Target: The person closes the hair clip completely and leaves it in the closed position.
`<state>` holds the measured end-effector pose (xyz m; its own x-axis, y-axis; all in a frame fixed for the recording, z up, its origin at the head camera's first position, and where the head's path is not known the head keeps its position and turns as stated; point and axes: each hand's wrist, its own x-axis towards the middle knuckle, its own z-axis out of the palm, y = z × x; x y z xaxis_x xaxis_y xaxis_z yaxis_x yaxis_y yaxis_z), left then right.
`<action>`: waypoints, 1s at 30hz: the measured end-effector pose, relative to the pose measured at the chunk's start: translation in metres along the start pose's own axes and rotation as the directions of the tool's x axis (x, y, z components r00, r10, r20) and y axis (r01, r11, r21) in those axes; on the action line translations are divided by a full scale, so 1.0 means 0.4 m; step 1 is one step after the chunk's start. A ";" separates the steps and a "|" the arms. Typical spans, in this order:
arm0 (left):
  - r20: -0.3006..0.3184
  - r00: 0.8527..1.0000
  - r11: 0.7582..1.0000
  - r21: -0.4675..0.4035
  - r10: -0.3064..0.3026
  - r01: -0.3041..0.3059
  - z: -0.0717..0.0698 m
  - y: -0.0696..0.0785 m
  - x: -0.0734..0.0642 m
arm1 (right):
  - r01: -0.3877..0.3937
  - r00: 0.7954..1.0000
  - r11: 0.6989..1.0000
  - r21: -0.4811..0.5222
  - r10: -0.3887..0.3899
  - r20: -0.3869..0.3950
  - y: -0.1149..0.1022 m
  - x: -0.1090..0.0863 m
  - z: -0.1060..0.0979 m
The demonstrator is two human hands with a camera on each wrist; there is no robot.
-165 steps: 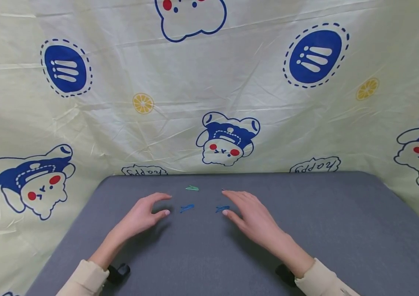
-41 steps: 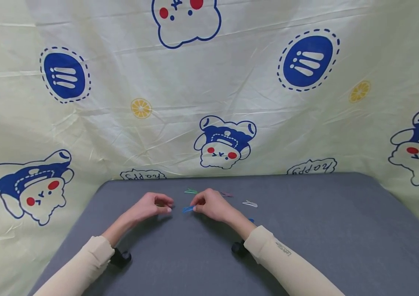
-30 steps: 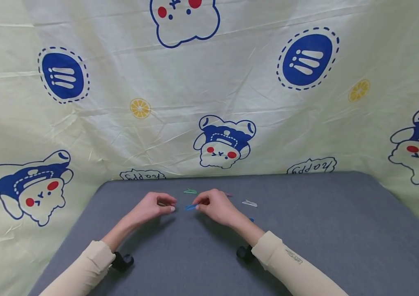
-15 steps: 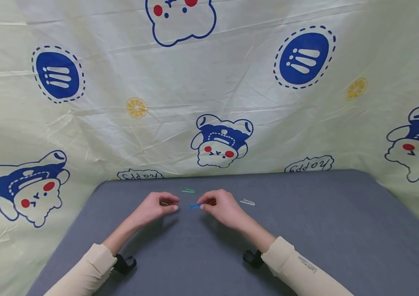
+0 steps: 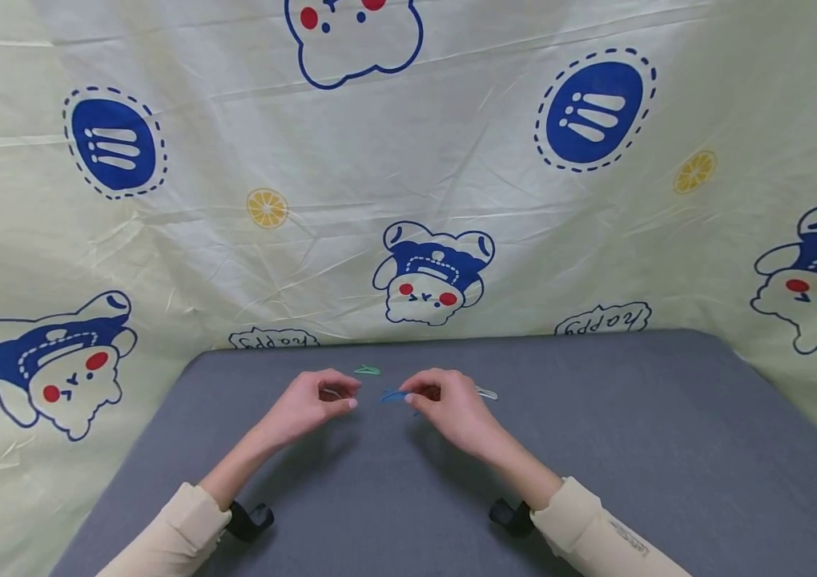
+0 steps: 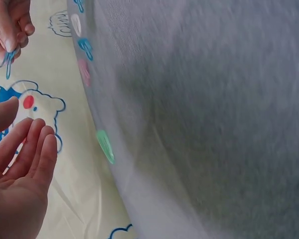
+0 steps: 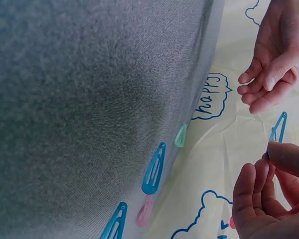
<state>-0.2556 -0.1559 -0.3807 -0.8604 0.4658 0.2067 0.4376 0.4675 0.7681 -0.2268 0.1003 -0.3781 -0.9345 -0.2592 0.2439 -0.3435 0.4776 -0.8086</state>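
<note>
A blue snap hair clip (image 5: pixel 392 396) is pinched between the thumb and fingertips of my right hand (image 5: pixel 455 405); its narrow end points toward the other hand. In the right wrist view the held hair clip (image 7: pixel 280 127) looks slightly spread apart. My left hand (image 5: pixel 311 405) hovers to the left of it, fingers loosely bent, thumb apart from them, nothing between. The left wrist view shows that same palm (image 6: pixel 20 194) bare. A gap separates the left fingertips from the clip. Both hands are above the table.
On the grey table (image 5: pixel 380 497) lie a green hair clip (image 5: pixel 368 370), a white one (image 5: pixel 486 393) partly behind the right hand, a pink one (image 7: pixel 145 211), and blue ones (image 7: pixel 153 169). A patterned curtain (image 5: pixel 336 264) hangs behind the table's far edge.
At first both hands were empty, with blue clips on the table. The right hand then took one. Over the last second both hands, with that clip, shifted rightward and the clip rose slightly.
</note>
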 end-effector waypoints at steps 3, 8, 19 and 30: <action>0.001 1.000 1.000 -0.016 0.010 -0.010 0.009 0.013 -0.008 | 0.002 1.000 1.000 0.005 -0.002 -0.016 -0.006 -0.013 -0.006; -0.003 0.999 0.999 -0.030 0.032 -0.032 0.022 0.039 -0.019 | 0.000 0.999 1.000 0.013 0.000 -0.044 -0.020 -0.040 -0.023; -0.039 0.998 0.998 -0.026 0.058 -0.059 0.048 0.090 -0.046 | -0.008 0.994 1.000 -0.007 0.008 -0.107 -0.050 -0.091 -0.043; -0.027 0.999 0.999 -0.039 0.028 -0.029 0.083 0.133 -0.079 | -0.003 0.991 0.999 -0.042 -0.002 -0.135 -0.052 -0.149 -0.053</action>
<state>-0.1966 -0.1209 -0.3664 -0.8549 0.4578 0.2442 0.4514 0.4241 0.7851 -0.1659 0.1236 -0.3647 -0.9377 -0.1450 0.3157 -0.3441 0.5133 -0.7863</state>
